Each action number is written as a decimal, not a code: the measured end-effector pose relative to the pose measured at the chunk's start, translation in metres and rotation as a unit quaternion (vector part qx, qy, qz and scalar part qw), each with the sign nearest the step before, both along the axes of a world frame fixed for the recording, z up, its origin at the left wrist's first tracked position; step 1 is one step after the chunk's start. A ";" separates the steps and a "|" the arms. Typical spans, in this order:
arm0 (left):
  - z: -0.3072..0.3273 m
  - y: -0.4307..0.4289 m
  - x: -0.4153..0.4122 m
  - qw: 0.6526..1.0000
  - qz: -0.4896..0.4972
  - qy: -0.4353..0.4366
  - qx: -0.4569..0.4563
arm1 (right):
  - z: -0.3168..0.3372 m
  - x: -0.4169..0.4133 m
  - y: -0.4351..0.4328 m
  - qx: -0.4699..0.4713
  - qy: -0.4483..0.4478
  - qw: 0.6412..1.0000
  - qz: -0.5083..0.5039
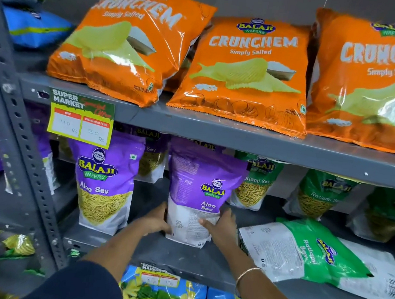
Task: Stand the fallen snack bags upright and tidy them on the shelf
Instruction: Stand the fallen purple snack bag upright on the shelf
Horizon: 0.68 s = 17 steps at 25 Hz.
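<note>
On the grey metal middle shelf [204,262] of a shop rack, both hands clasp a purple Aloo Sev bag [199,193] standing upright: the left hand [156,220] and right hand [222,225] have fingers pressed on its lower sides. Just right, a green Ratlami Sev bag [314,254] lies flat; orange Crunchem bags [246,69] lean on the shelf above.

Your hands flank the upright Aloo Sev bag [202,193] on the middle shelf [204,264]. A second Aloo Sev bag [105,183] stands to its left; a Ratlami Sev bag [314,256] lies flat to its right. Crunchem bags [246,69] sit on the shelf above.
</note>
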<state>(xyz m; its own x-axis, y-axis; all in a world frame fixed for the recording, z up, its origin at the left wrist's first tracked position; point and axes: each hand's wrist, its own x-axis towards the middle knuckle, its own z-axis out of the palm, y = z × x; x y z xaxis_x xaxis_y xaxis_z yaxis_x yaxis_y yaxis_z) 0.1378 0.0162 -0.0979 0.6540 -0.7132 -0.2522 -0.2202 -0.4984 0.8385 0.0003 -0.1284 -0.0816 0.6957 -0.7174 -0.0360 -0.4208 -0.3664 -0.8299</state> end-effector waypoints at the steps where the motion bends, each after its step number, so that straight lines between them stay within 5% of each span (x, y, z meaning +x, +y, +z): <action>1: 0.001 0.001 0.007 1.000 -0.003 0.007 0.007 | -0.001 -0.001 0.003 0.032 0.030 0.999 -0.022; 3: 0.007 0.005 0.014 1.000 0.002 0.024 -0.003 | -0.007 0.001 0.006 0.102 0.039 0.993 -0.036; 7: 0.009 0.007 0.014 0.999 -0.008 -0.016 -0.051 | -0.015 0.004 0.003 0.067 0.041 0.997 0.019; 11: 0.013 -0.002 0.003 0.998 -0.006 0.010 -0.056 | -0.009 0.007 0.013 -0.001 0.143 0.983 0.119; 17: 0.030 -0.006 0.021 0.996 0.032 0.028 -0.074 | -0.010 0.010 -0.006 0.042 0.072 0.991 0.101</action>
